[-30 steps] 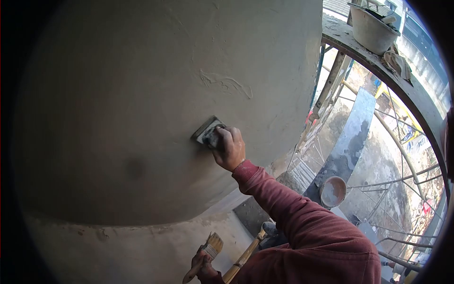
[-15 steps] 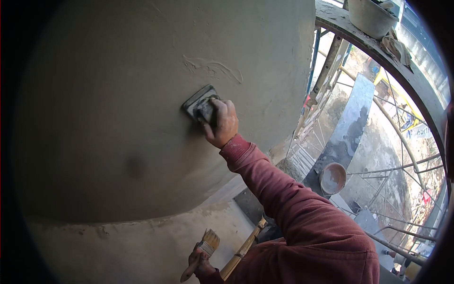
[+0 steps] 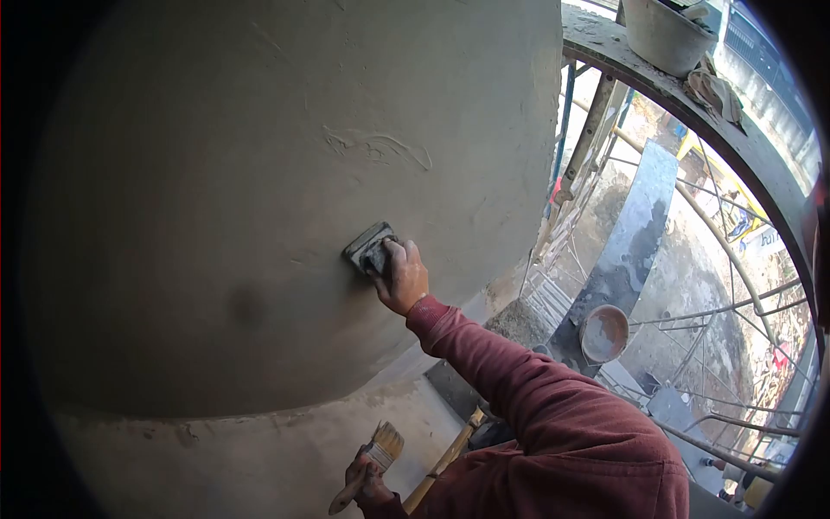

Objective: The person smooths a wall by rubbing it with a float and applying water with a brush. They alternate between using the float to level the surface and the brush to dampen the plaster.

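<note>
My right hand [image 3: 405, 278] is closed around the grip of a small plastering float [image 3: 365, 240]. The float's flat face rests against a curved, grey plastered wall [image 3: 199, 190]. Above it, thin raised ridges [image 3: 380, 147] mark the plaster. Low in the view, my left hand [image 3: 372, 486] is wrapped around the handle of a paintbrush [image 3: 384, 445], bristles pointing up. The brush is apart from the wall.
A pale ledge [image 3: 259, 450] runs below the wall. Beside my body is a wooden pole [image 3: 454, 448]. On the right are scaffold tubes [image 3: 726, 246], a plank [image 3: 644, 208], a round bowl [image 3: 603, 334] and, on a curved beam [image 3: 743, 151], a bucket [image 3: 666, 39].
My right hand has slid the float down the wall, away from the ridges. My left hand holds the brush as before. The view has shifted slightly.
</note>
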Motion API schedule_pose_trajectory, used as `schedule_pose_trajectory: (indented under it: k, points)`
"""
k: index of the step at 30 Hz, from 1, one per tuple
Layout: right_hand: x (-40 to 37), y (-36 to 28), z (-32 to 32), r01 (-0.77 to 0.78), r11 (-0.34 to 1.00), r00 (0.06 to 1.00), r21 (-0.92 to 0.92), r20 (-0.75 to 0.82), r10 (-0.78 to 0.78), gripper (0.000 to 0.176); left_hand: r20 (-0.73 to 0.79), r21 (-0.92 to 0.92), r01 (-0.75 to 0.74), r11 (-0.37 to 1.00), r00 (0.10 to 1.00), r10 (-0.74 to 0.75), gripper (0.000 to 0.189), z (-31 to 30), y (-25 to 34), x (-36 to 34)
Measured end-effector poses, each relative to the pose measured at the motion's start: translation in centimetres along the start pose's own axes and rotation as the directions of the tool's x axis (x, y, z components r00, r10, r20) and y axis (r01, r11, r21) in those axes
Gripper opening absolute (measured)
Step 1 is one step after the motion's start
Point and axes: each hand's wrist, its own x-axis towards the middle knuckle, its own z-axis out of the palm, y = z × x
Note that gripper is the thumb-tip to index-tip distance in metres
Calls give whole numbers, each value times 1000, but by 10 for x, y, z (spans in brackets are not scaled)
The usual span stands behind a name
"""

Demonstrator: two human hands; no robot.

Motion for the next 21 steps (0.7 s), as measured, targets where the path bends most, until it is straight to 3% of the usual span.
schedule_pose_trajectory:
  k: [4, 7, 8, 9, 11, 13, 15, 17, 19, 20, 21]
  points:
    - [49, -14, -28, 94, 995, 995, 24, -47, -93, 56, 10, 5, -49, 999, 999, 49, 34, 5, 6, -4]
    - [30, -6, -19, 0, 998, 993, 70, -114, 8, 54, 15, -25, -68, 997, 998, 68, 31, 6, 2, 9]
    - [17, -7, -10, 22, 998, 995, 61, -95, -16, 54, 45, -66, -28, 997, 999, 31, 30, 0, -1, 11]
    - [2, -5, -2, -28, 1000, 998, 10, 58, 27, 54, 79, -99, 16, 995, 997, -8, 30, -7, -5, 14]
    - [13, -5, -3, 258, 966, 965, 4, 56, -258, 52, 126, -87, -38, 995, 991, 49, 31, -5, -4, 19]
    - [57, -16, -32, 301, 953, 953, -21, 31, -301, 52, 158, -71, -68, 995, 984, 78, 31, 3, -2, 11]
    - [78, -3, -53, 199, 979, 974, -36, -104, -202, 54, -21, 70, -77, 995, 997, 78, 32, 19, 12, 0]
    - [61, 20, -42, 47, 999, 975, -15, -217, -49, 56, 48, 9, -87, 996, 995, 87, 33, -2, -4, 7]
    - [41, 9, -32, 48, 999, 993, 6, -107, -47, 57, 124, -41, -86, 995, 988, 90, 34, -8, -12, 13]
    - [39, 6, -30, 164, 985, 986, -59, -18, -166, 57, 143, -36, -90, 995, 985, 94, 36, -8, -13, 14]
    - [41, 7, -31, 160, 985, 987, -59, -17, -161, 57, 158, -31, -90, 995, 983, 94, 38, -9, -13, 14]
